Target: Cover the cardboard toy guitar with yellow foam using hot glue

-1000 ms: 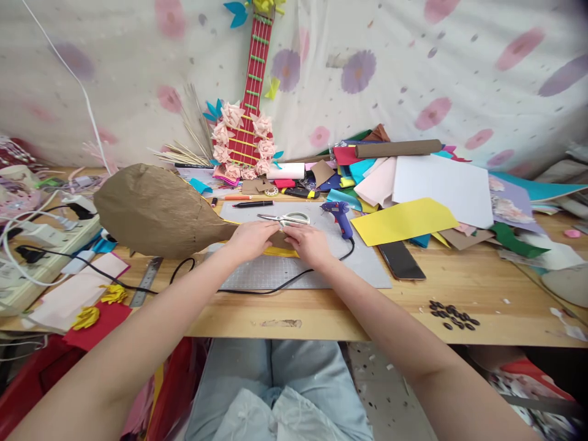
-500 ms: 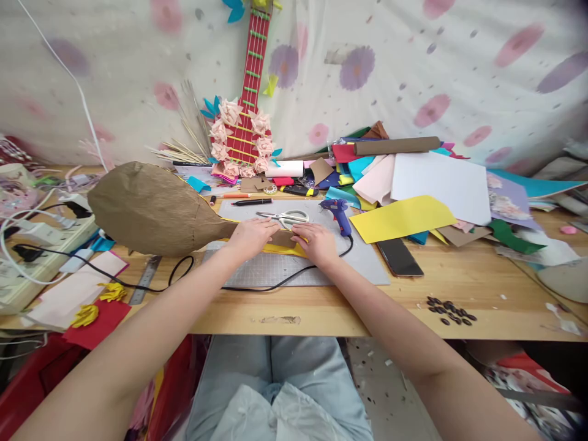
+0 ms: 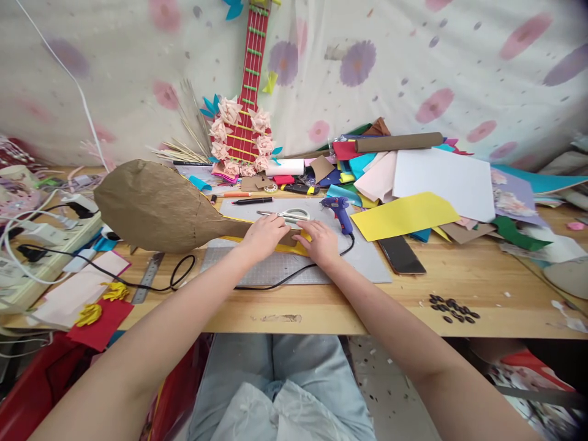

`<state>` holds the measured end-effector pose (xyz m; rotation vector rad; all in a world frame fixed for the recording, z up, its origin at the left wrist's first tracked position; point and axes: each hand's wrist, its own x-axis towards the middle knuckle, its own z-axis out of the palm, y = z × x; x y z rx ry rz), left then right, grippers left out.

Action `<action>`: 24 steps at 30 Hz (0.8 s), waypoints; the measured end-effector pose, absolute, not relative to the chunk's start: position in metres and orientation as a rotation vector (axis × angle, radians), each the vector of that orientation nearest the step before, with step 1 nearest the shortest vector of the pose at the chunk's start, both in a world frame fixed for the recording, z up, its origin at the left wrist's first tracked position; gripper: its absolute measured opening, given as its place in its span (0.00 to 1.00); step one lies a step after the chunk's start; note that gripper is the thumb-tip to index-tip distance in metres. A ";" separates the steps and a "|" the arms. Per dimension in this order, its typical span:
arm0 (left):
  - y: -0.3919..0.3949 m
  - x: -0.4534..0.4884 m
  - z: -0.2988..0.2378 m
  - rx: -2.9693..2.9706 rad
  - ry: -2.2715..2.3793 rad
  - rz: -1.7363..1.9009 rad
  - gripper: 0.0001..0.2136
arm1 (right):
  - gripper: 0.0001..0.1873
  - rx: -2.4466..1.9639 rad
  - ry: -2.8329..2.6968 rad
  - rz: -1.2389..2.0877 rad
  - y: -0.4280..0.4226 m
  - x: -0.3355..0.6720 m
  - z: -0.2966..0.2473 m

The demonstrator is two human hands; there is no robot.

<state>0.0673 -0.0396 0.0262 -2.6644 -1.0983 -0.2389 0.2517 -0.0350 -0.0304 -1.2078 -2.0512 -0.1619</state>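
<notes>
A brown paper-covered lute shape [image 3: 151,208] with a yellow edge lies on its side, its round body to the left and its narrow neck pointing right. My left hand [image 3: 265,237] grips the neck, fingers closed over its top edge. Just right of it, my right hand [image 3: 318,243] pinches the neck near its end, with a yellow strip showing beneath. Both thumbs' contact is partly hidden. White-handled scissors [image 3: 296,214] lie right behind my hands. A purple glue gun [image 3: 339,214] rests beyond my right hand, on the grey cutting mat [image 3: 367,263].
The glue gun's black cord [image 3: 275,285] loops across the mat's front. At left are a power strip [image 3: 50,257] and a metal ruler [image 3: 147,278]. A phone [image 3: 403,255], dark oval pieces [image 3: 452,308] and coloured sheets [image 3: 408,217] lie right. A red flower-trimmed guitar [image 3: 243,135] stands behind.
My left hand has slid right along the neck, closer to my right hand. The lute shape has shifted slightly right. My right hand stays at the neck's end.
</notes>
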 end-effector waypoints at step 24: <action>-0.047 0.067 0.023 -2.608 -1.062 -0.327 0.16 | 0.14 -1.072 -2.162 -0.014 -0.036 0.248 -0.030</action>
